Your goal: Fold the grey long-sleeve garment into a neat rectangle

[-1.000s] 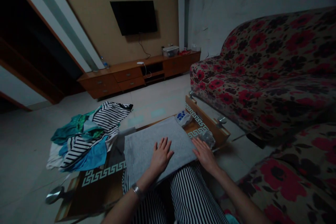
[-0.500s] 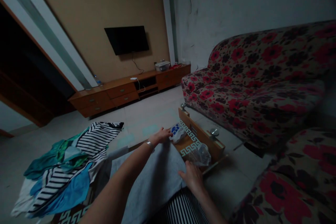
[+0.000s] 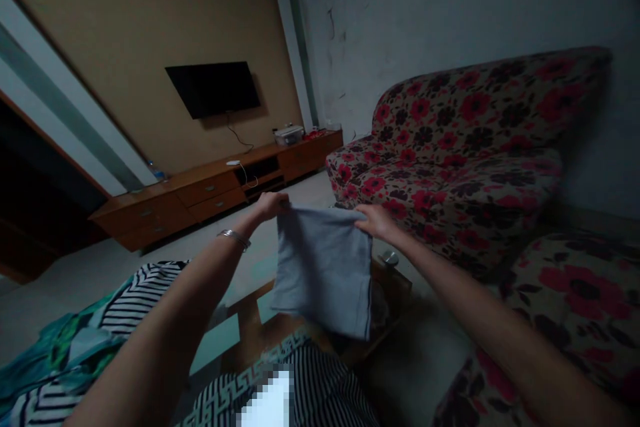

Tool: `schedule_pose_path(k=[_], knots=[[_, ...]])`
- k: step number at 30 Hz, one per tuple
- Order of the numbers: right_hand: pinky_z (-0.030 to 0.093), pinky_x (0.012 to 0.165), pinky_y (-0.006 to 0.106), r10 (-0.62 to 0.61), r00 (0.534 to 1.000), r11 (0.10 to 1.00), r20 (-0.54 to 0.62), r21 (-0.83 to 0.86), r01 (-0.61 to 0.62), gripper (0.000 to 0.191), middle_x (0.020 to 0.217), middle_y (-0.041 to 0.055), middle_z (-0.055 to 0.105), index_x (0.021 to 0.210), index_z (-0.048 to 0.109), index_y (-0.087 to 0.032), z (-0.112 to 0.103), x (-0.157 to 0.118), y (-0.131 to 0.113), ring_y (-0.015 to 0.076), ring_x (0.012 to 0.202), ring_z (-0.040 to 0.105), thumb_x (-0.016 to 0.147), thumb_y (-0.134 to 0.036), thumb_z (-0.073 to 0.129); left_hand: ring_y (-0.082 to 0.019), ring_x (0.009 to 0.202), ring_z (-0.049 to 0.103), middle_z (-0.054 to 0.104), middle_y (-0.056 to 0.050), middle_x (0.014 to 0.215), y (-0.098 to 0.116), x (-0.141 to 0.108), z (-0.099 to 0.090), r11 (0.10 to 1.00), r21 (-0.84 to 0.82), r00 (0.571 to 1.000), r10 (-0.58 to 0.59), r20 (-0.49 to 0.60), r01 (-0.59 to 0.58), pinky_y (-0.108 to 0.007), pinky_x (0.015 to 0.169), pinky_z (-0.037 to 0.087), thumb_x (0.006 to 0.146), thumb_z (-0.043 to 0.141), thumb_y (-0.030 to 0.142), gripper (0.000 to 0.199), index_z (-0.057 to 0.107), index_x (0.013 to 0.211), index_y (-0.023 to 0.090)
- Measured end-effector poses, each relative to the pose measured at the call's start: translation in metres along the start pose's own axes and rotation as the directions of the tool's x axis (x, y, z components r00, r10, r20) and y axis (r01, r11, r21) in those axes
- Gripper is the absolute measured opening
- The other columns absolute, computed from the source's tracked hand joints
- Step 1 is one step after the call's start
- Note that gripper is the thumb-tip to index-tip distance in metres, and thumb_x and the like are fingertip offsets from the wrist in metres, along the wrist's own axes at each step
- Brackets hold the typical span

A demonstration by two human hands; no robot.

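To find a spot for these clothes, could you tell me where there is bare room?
Bare glass shows on the table below the grey cloth held by the left hand and right hand. Open floor lies between the table and the wooden cabinet. It is crowded at lower left, where the pile of clothes sits under the left arm.

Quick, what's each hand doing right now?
Left hand: closed, pinching one top corner of the grey cloth.
Right hand: closed, pinching the other top corner of the grey cloth.
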State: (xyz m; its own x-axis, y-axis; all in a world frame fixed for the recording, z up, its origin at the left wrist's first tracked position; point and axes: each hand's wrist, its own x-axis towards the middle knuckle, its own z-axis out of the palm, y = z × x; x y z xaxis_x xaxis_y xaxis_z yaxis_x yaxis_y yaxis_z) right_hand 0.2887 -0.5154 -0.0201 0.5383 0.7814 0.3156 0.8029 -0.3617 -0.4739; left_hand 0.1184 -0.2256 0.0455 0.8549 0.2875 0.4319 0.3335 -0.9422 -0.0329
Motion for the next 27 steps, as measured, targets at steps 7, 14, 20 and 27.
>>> schedule_pose_path(k=[7,14,20,27], knots=[[0.04,0.086,0.028,-0.268,0.931,0.935,-0.247,-0.298,0.19,0.032,0.102,0.0051,0.067,0.101,0.066,-0.015,-0.113,0.11,0.009,0.0201,0.098,0.057,0.073,-0.008,0.055,-0.019,0.097,0.058,0.065,-0.004,0.095,0.025,0.06,-0.063,0.996,0.083,0.986,-0.013,-0.169,0.028,-0.04,0.095,0.036,0.096,0.044,0.026,0.026,0.06,0.095,0.006],[0.034,0.092,0.032,-0.212,0.965,0.91,-0.153,-0.391,0.138,0.032,0.106,0.0125,0.062,0.101,0.063,-0.014,-0.057,0.038,0.11,0.0232,0.104,0.05,0.079,-0.001,0.044,-0.022,0.098,0.054,0.062,-0.009,0.099,0.129,-0.017,0.037,0.993,0.088,0.991,0.093,-0.099,-0.085,-0.041,0.099,0.032,0.093,0.04,0.014,0.022,0.062,0.093,0.018],[0.035,0.094,0.03,0.089,0.976,0.945,0.198,-0.327,-0.02,0.037,0.112,0.0116,0.064,0.1,0.066,-0.017,0.025,-0.084,0.199,0.0203,0.108,0.053,0.079,0.002,0.044,-0.022,0.104,0.051,0.06,-0.007,0.104,0.222,-0.136,0.155,0.935,-0.177,0.862,0.353,0.362,-0.309,-0.042,0.103,0.031,0.09,0.038,0.01,0.029,0.061,0.101,0.024],[0.042,0.089,0.028,0.534,0.844,0.839,-0.053,-0.089,-0.536,0.032,0.11,0.0142,0.067,0.113,0.064,-0.013,0.041,-0.101,0.227,0.021,0.104,0.061,0.087,-0.013,0.044,-0.024,0.11,0.046,0.055,-0.007,0.115,0.243,-0.165,0.166,0.96,-0.212,0.909,0.248,0.334,-0.183,-0.042,0.1,0.034,0.085,0.039,0.004,0.043,0.055,0.118,0.025]])
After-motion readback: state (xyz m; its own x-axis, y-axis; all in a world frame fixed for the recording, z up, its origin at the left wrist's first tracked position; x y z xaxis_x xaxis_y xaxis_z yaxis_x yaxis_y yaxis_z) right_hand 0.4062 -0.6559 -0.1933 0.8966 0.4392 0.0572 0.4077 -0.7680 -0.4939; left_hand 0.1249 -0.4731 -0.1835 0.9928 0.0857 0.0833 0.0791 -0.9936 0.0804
